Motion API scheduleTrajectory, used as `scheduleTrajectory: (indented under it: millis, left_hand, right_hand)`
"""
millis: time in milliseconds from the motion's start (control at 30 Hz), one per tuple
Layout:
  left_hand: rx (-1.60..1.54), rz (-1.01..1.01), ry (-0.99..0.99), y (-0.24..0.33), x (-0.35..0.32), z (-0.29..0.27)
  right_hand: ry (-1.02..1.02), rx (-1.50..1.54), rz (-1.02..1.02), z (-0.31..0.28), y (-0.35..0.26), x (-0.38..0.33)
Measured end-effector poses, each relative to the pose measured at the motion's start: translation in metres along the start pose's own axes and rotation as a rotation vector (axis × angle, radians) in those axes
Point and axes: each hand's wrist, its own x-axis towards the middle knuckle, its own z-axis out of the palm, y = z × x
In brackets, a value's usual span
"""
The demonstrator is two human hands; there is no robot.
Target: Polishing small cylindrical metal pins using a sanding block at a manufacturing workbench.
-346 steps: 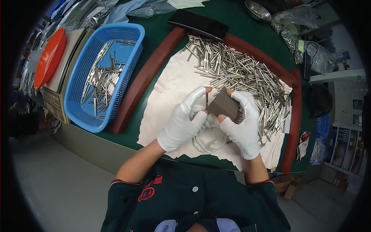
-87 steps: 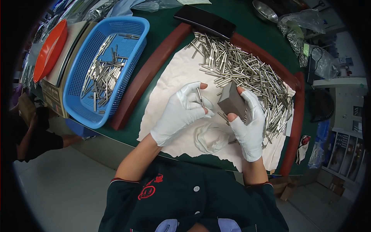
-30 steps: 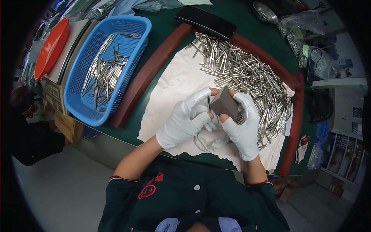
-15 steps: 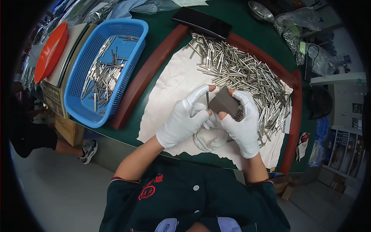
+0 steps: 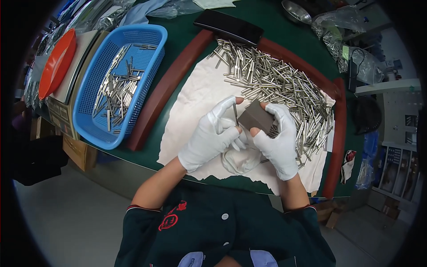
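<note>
My left hand [image 5: 209,135], in a white glove with bare fingertips, pinches a thin metal pin [image 5: 235,114] upright between thumb and forefinger. Right beside it, my right hand [image 5: 281,141], gloved the same way, grips a dark grey-brown block [image 5: 256,117] by its edges. The block's near-left face is close to the pin; whether they touch I cannot tell. Beyond my hands a large heap of shiny metal pins [image 5: 284,82] lies on a pale cloth [image 5: 187,111]. A crumpled white cloth [image 5: 241,161] sits below my hands.
A blue perforated basket [image 5: 155,62] with more pins stands at left, by an orange-red dish [image 5: 58,64] on a scale [image 5: 62,116]. Dark red bars [image 5: 171,86] frame the cloth. A black phone-like slab [image 5: 229,27] rests on the far bar. Bagged pins and a metal bowl [image 5: 297,12] lie far right.
Both hands keep nearly the same pose, the pin and block still held close together. At the far left, the other person's leg and shoe have gone out of sight.
</note>
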Motion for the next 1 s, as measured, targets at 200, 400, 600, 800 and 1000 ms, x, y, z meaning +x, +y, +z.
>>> scheduleTrajectory:
  millis: [200,400,600,800,1000]
  left_hand:
    - [-0.031,-0.066,-0.013,0.007,-0.001,-0.001]
    - [-0.062,-0.066,-0.022,0.006,-0.001,-0.002]
    - [0.015,-0.029,0.009,0.007,0.000,0.001]
    - [0.000,-0.030,-0.003,0.002,0.000,-0.001]
    - [0.016,0.008,0.009,-0.004,0.001,0.000]
  right_hand:
    - [0.030,-0.032,0.016,0.001,0.004,0.001]
    - [0.039,-0.117,0.040,0.002,0.002,0.001]
    - [-0.024,-0.021,0.053,0.002,0.000,-0.001]
    - [-0.041,-0.001,0.011,0.001,-0.004,-0.002]
    - [-0.024,-0.011,-0.092,0.003,-0.005,-0.003]
